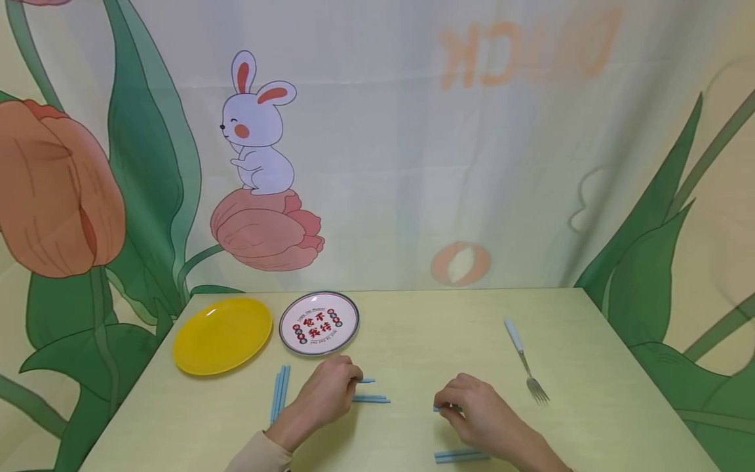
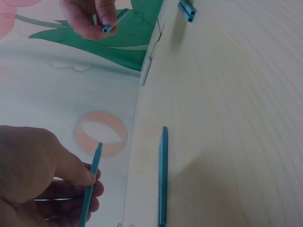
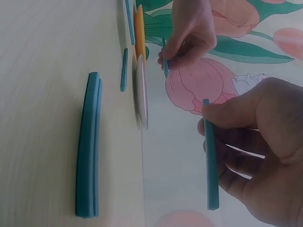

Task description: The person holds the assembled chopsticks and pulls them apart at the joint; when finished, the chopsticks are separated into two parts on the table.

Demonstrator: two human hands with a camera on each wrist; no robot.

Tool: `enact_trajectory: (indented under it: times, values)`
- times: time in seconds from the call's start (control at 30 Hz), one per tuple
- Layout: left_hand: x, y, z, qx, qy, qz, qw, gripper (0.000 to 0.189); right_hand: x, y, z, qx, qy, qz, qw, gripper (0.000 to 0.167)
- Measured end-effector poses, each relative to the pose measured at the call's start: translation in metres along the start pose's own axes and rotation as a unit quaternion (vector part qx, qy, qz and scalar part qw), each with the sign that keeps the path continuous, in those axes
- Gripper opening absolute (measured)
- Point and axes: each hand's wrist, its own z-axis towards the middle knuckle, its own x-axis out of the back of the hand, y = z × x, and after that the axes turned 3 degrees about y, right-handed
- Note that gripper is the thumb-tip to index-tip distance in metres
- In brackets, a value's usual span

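Between thumb and fingers, my left hand pinches a short blue chopstick section with a narrower peg at one end. It is raised over the table, above a pair of blue sections lying side by side. My right hand holds another blue chopstick section, squarish in shape, clear of the tabletop. Below that hand lie more blue sections, also side by side; in the head view the hand partly covers them. The two held pieces are apart from each other.
A yellow plate stands at the back left, beside a white plate with red characters. Several blue sticks lie left of my left forearm. A fork with a pale handle lies on the right. A printed curtain hangs behind the table.
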Motion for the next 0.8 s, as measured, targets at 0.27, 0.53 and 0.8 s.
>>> enact_trajectory:
  times: [0.27, 0.53, 0.8]
  values:
    - [-0.0056, -0.0027, 0.0018, 0.002, -0.003, -0.001, 1.0000, 0.016, -0.0017, -0.0029, -0.0031, 0.010, -0.001, 0.012, 0.9999, 0.018]
    - [-0.0062, -0.0022, 0.0010, 0.011, -0.012, -0.006, 0.9999, 0.019, -0.0052, -0.0048, -0.0057, 0.025, 0.004, 0.011, 0.9996, 0.021]
    - [-0.0089, -0.0048, 0.0020, 0.012, -0.022, 0.004, 0.9997, 0.023, -0.0085, -0.0032, -0.0092, 0.035, 0.006, 0.006, 0.9994, 0.020]
